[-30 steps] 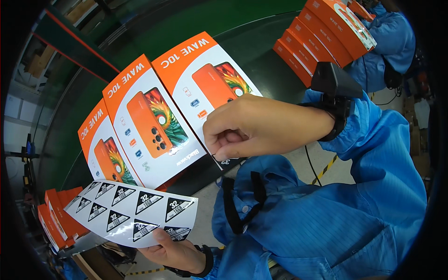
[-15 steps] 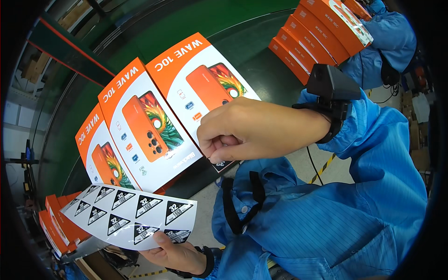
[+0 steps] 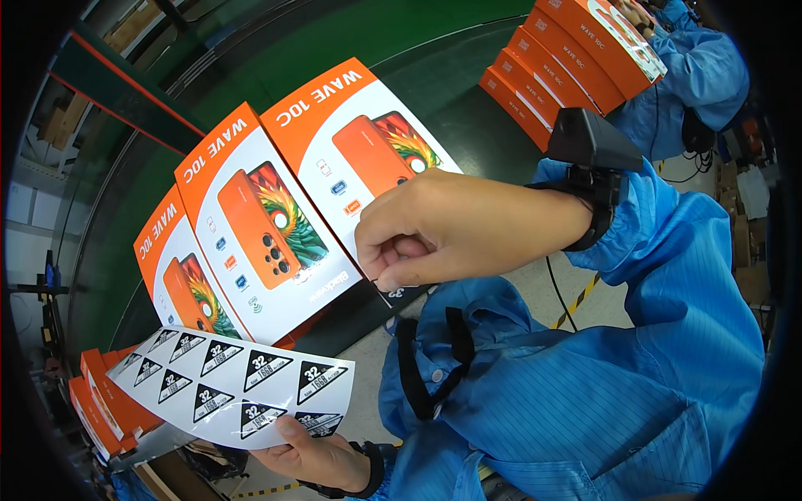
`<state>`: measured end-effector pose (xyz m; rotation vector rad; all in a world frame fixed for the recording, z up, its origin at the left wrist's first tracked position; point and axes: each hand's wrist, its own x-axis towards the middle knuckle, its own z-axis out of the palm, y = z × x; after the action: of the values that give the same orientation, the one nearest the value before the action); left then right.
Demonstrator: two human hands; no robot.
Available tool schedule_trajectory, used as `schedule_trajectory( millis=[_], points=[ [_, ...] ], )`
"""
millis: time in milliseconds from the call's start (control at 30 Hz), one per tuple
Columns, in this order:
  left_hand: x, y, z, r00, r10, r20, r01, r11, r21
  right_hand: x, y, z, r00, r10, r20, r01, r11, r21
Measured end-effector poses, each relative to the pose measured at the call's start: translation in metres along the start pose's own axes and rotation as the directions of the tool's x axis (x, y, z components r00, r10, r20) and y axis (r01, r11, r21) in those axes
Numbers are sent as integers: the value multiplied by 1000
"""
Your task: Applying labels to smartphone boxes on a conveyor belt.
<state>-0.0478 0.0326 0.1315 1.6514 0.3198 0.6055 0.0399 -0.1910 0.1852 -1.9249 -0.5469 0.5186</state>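
Note:
My left hand [image 3: 322, 461] grips the lower edge of a white sheet of stickers [image 3: 196, 363], thumb on top. The sheet bends and carries several black-and-white triangular labels. My right hand [image 3: 422, 234] is closed in a pinch over the near corner of the rightmost orange-and-white phone box [image 3: 338, 129]. At its fingertips, a black triangular sticker [image 3: 399, 294] shows partly below the thumb; the hand hides the rest, so I cannot tell whether it touches the box. Two more phone boxes, one in the middle [image 3: 251, 217] and one at the left [image 3: 180, 275], lie beside it, picture side up.
The boxes lie on a dark green work surface [image 3: 468, 92]. A stack of orange boxes [image 3: 555, 71] stands at the far right beside a person in a blue sleeve [image 3: 702, 71]. More orange boxes [image 3: 104, 401] sit at the lower left. A dark cable [image 3: 558, 292] hangs near my right arm.
My right hand has shifted very slightly at the box corner, still pinched. The sheet in my left hand has barely moved. At the far right, the other person's hand has come into view above the stack.

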Motion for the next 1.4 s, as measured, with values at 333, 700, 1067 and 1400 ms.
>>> schedule_trajectory(
  millis=[333,700,1067,1400],
  points=[
    [-2,0,0,1000,6,-2,-6,1000,27,-1,-1,2,1000,2,-21,-2,1000,-19],
    [-2,0,-2,999,-22,32,23,999,-46,-8,0,12,922,-348,-172,117,672,-731],
    [17,25,18,995,-8,-97,-9,985,-174,13,-18,23,760,-549,-348,343,794,-502],
    [41,34,6,970,52,239,20,957,-290,28,-43,81,715,-642,-277,440,720,-536]
  ],
)
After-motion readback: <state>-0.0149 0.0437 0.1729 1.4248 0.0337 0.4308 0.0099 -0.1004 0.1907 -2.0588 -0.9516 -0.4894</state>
